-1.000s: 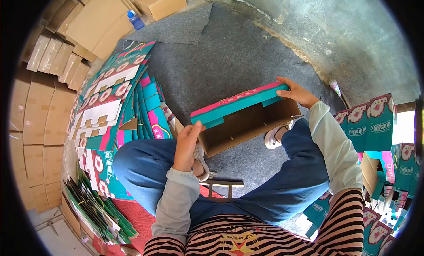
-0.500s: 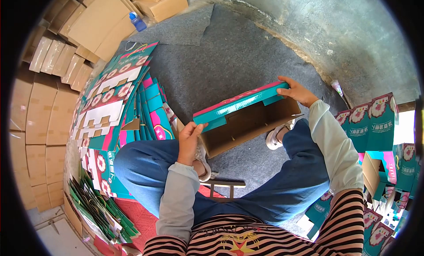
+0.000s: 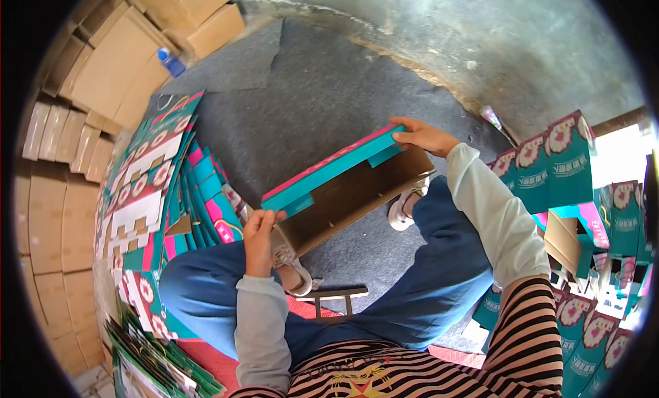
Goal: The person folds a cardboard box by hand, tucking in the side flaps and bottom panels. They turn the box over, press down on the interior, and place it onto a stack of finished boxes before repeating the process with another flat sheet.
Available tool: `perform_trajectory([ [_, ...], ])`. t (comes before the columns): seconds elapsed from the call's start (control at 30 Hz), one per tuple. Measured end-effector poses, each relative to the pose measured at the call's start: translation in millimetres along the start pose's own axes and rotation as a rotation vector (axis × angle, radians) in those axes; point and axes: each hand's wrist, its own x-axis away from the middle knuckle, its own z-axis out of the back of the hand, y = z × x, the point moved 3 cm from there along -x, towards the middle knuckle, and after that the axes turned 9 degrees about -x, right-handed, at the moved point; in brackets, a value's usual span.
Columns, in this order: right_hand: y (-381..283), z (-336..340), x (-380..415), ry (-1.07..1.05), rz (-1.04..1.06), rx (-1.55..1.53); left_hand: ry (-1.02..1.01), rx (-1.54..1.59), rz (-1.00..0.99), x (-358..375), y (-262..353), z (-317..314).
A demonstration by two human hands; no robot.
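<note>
A teal and pink cardboard box (image 3: 353,197) hangs between my knees, its open side and plain brown inside facing me. My left hand (image 3: 259,239) pinches the box's near left corner, thumb and fingers at the end of the teal edge. At the far right corner, my right hand (image 3: 427,137) grips the top edge, with the thumb on the teal side and the fingers over the pink strip. Two short teal flaps fold in at the ends of the top edge. Below the box, my shoes show on the grey floor.
Flat teal printed cardboard sheets (image 3: 147,185) pile up at left, with green folded pieces (image 3: 158,357) nearer me. Finished-shape teal boxes (image 3: 549,165) stack at right. Brown cartons (image 3: 48,219) line the left wall. A blue bottle (image 3: 170,62) stands near them.
The whole view has swung, so everything sits further left in the picture. Both hands keep hold of the same box corners; the box's tilt looks slightly steeper.
</note>
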Motion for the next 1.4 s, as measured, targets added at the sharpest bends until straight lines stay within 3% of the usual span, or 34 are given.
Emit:
perform_trajectory([
  [0.17, 7.0, 12.8, 1.7, -0.007, -0.010, -0.295, -0.016, 0.017, 0.001, 1.2, 0.7, 2.7],
  [0.53, 3.8, 13.9, 3.5, -0.010, -0.017, -0.077, 0.023, -0.010, 0.078, 4.2, 6.3, 0.8],
  [0.57, -5.3, 11.6, 7.1, 0.016, -0.044, -0.041, 0.025, -0.027, 0.097, 4.0, 7.7, 0.5],
  [0.67, -25.2, 20.8, -8.6, 0.054, 0.090, 0.666, 0.014, -0.034, 0.149, 0.9, 9.2, 1.9],
  [0.77, -56.9, -23.5, -6.2, 0.055, 0.560, 1.032, -0.011, -0.054, 0.181, -0.1, 9.1, 4.3],
  [0.87, -54.1, -68.1, -23.9, -0.182, 0.576, 1.245, -0.010, -0.122, 0.208, -0.8, 8.8, 5.0],
  [1.07, -54.5, -91.2, -36.2, -0.439, 0.200, 1.227, 0.136, -0.095, 0.154, 5.4, -5.2, 6.0],
  [1.17, -44.5, -92.3, -40.9, -0.392, 0.335, 1.309, 0.224, -0.196, 0.111, 12.4, 1.5, 0.4],
  [1.2, -44.1, -95.1, -40.8, -0.389, 0.347, 1.343, 0.261, -0.301, 0.006, 12.1, 2.2, -1.3],
  [1.3, -44.8, -102.2, -38.6, -0.366, 0.388, 1.427, 0.250, -0.479, -0.159, 19.0, 8.9, -7.0],
  [1.4, -44.2, -109.7, -37.3, -0.348, 0.418, 1.474, 0.150, -0.537, -0.182, 24.5, 21.2, -12.4],
])
